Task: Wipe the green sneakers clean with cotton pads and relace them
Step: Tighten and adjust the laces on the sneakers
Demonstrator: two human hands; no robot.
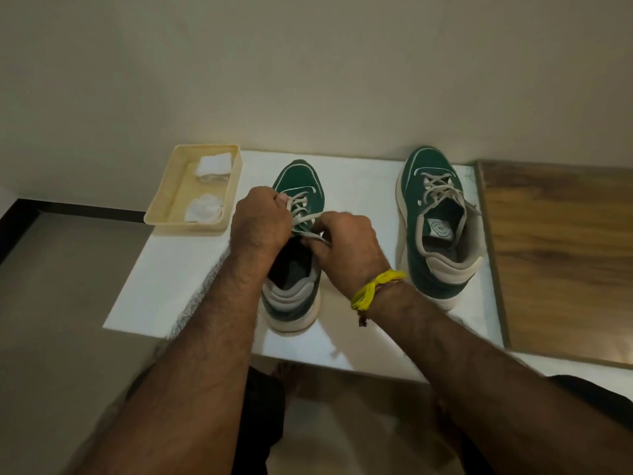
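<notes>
At the left of the white table, a shallow cream plastic tray holds two white cotton pads, soft and very light, easy to lift with two fingertips.

Next to the tray stands the near green fabric sneaker with the pale thick sole, its toe pointing away. The left hand has its grip curled round the flat off-white lace near the upper eyelets. The right hand, with a yellow thread band on the wrist, pinches the same lace at its loose end, I believe, though the fingertips are partly hidden.

The lace is limp and a little slippery, so it is best held near the tip. The shoe seems light and could slide if pulled.

At the right, the second green sneaker stands laced but untied, well apart, beside a brown wooden board.
</notes>
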